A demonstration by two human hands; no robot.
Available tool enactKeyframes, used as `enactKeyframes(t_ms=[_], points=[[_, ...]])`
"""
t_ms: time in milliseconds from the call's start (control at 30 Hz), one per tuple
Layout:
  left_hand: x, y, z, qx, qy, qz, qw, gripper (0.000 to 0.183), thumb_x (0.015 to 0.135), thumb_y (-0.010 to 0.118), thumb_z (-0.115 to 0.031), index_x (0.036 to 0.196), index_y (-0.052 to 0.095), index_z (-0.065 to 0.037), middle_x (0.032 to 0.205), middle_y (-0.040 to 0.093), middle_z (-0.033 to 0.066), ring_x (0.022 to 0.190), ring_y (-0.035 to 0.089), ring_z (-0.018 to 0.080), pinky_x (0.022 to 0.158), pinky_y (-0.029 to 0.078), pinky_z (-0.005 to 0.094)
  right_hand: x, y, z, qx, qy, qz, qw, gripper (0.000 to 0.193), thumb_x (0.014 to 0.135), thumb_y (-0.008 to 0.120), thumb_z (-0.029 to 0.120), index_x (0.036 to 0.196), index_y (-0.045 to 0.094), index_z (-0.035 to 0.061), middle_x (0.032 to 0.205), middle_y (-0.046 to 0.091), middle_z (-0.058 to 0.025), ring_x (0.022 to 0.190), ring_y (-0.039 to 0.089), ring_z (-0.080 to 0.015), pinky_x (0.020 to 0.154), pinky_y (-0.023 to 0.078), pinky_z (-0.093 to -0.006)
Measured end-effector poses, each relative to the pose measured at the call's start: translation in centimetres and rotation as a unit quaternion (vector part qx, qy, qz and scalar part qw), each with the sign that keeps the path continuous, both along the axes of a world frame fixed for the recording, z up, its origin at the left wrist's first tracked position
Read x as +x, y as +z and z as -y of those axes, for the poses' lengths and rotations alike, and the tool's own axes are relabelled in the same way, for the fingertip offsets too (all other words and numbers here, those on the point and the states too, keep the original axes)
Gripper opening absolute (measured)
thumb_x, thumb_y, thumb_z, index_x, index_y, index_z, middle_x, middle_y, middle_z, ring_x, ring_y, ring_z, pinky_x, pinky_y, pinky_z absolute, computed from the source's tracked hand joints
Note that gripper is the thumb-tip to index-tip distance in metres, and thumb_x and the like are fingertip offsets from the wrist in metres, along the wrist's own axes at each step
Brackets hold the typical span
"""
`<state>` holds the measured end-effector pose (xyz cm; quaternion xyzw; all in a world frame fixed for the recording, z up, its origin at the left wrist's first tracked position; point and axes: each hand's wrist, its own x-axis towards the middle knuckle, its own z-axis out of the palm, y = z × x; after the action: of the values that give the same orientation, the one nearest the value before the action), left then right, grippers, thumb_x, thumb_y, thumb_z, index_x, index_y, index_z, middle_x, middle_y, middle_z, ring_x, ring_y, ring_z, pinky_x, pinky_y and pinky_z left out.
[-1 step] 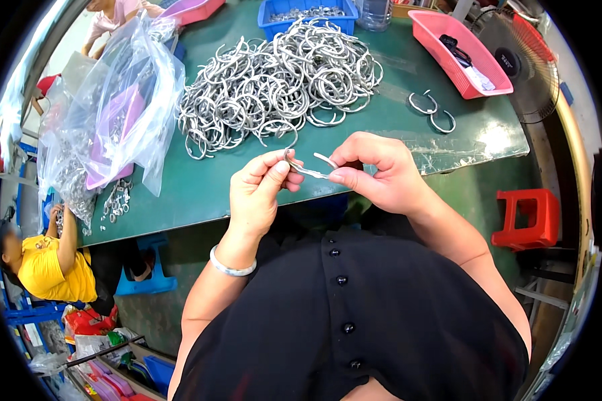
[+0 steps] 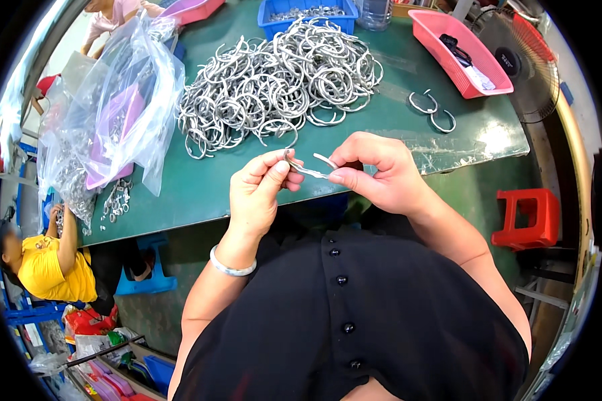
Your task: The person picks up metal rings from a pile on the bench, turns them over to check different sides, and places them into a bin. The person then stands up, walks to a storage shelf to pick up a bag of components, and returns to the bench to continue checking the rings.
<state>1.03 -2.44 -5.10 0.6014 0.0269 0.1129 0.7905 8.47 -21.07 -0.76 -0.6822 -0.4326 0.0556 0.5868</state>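
Above the table's near edge, both my hands hold one silver open-ended cuff bangle (image 2: 309, 173) with a wavy middle. My left hand (image 2: 261, 187) pinches one end between thumb and fingers, and a pale bracelet circles that wrist. The other end is gripped by the thumb and curled fingers of my right hand (image 2: 376, 172). Just beyond my hands lies a large heap of similar silver bangles (image 2: 281, 83), tangled together. Two separate bangles (image 2: 441, 121) rest on the table to the right, touching or nearly so.
On the green table (image 2: 394, 127) stand a pink basket (image 2: 441, 57) with dark items and a blue bin (image 2: 308, 27) of small metal parts. Clear plastic bags (image 2: 150, 87) cover the left side. A co-worker in yellow (image 2: 57, 271) sits left; a red stool (image 2: 527, 219) stands right.
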Motion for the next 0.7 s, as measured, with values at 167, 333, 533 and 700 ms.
enactKeyframes(t_ms=[167,333,533,700], points=[[-0.3,0.0,0.0,-0.012,0.007,-0.001,1.000,0.018,0.085,0.051,-0.006,0.101,0.056,0.003,0.090,0.061,0.0134,0.071,0.060,0.0150,0.061,0.049,0.0242,-0.1,-0.2,-0.1,0.012,0.004,0.029,0.999,0.009,0.072,0.065,0.002,0.080,0.060,0.0020,0.069,0.057,-0.0052,0.061,0.054,-0.0137,0.055,0.042,-0.0248],[-0.6,0.0,-0.1,0.025,0.016,0.044,0.999,0.019,0.084,0.051,-0.002,0.101,0.055,0.004,0.090,0.061,0.0149,0.072,0.061,0.0176,0.064,0.050,0.0265,0.3,-0.6,0.1,0.011,-0.001,0.071,0.997,0.013,0.069,0.066,-0.001,0.080,0.060,-0.0005,0.074,0.059,-0.0080,0.064,0.055,-0.0149,0.055,0.042,-0.0242],[-1.0,0.3,-0.1,0.171,0.044,0.145,0.973,0.016,0.081,0.052,0.004,0.096,0.057,0.004,0.087,0.059,0.0122,0.071,0.057,0.0149,0.062,0.048,0.0252,0.5,-2.0,0.5,0.017,-0.033,0.023,0.999,0.010,0.071,0.065,0.001,0.081,0.062,0.0003,0.074,0.060,-0.0069,0.064,0.056,-0.0133,0.057,0.043,-0.0240],[-1.4,0.9,-0.2,0.291,0.060,0.212,0.931,0.017,0.077,0.056,0.008,0.092,0.059,0.003,0.084,0.058,0.0111,0.069,0.055,0.0133,0.061,0.045,0.0228,0.5,-2.7,0.8,0.007,-0.041,-0.045,0.998,0.014,0.073,0.064,0.001,0.087,0.063,-0.0004,0.079,0.062,-0.0075,0.070,0.058,-0.0111,0.062,0.044,-0.0217]])
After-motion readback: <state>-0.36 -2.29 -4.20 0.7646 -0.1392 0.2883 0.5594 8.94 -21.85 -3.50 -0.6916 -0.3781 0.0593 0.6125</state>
